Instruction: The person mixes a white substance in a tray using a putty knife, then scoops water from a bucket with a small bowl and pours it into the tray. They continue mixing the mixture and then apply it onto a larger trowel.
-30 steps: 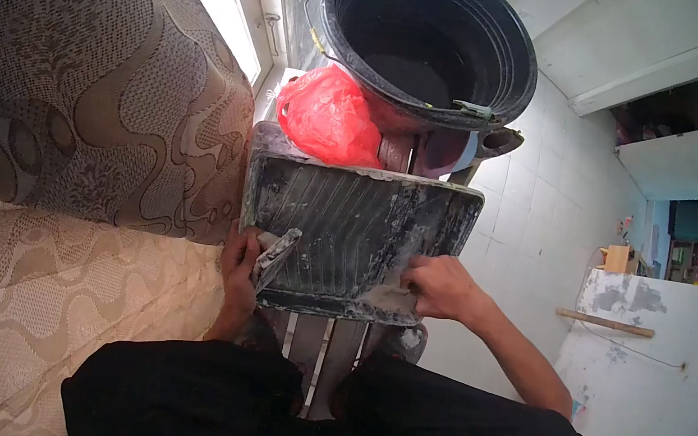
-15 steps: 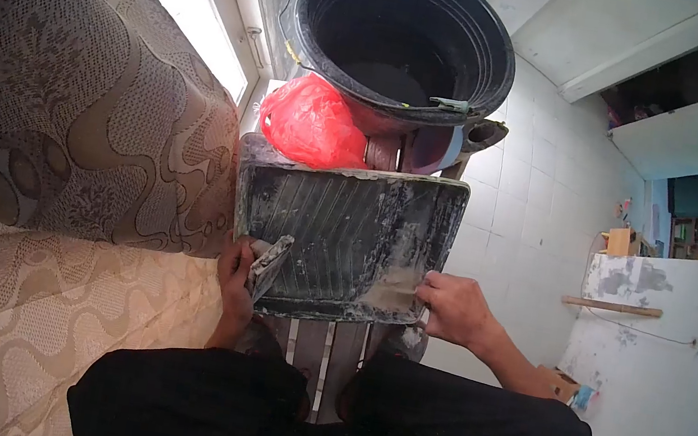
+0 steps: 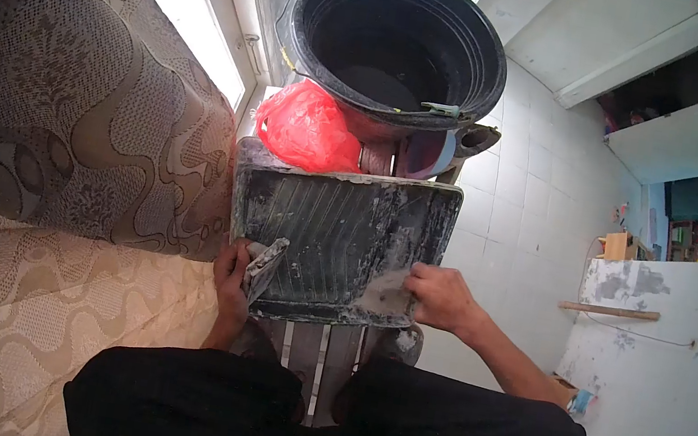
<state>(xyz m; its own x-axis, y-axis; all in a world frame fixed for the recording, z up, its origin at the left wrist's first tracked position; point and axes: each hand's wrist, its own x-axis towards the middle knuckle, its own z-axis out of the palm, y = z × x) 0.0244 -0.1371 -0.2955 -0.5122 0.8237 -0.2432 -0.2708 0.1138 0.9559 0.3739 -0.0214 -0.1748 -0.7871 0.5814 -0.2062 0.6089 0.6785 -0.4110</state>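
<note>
A black ribbed tray [image 3: 321, 223], smeared with grey-white residue, lies in front of my legs. At its lower left corner, my left hand [image 3: 232, 277] is closed on a flat, crusted scraper [image 3: 265, 266]. My right hand [image 3: 445, 301] is at the tray's right side with its fingers bent together; whatever they grip is hidden. Past the tray's far edge stands a large black bucket [image 3: 304, 38] with a wire handle and dark contents. A red plastic bag [image 3: 308, 128] sits between the bucket and the tray.
Wooden slats [image 3: 304, 357] run beneath the tray and between my legs. A patterned curtain [image 3: 102, 106] hangs close on the left, beside a window. To the right are a tiled floor [image 3: 518, 190] and a white wall [image 3: 653, 376] with a wooden stick [image 3: 608, 310].
My right hand has shifted slightly left and up along the tray's right side. The view has moved a little, so the bucket and bag appear slightly lower.
</note>
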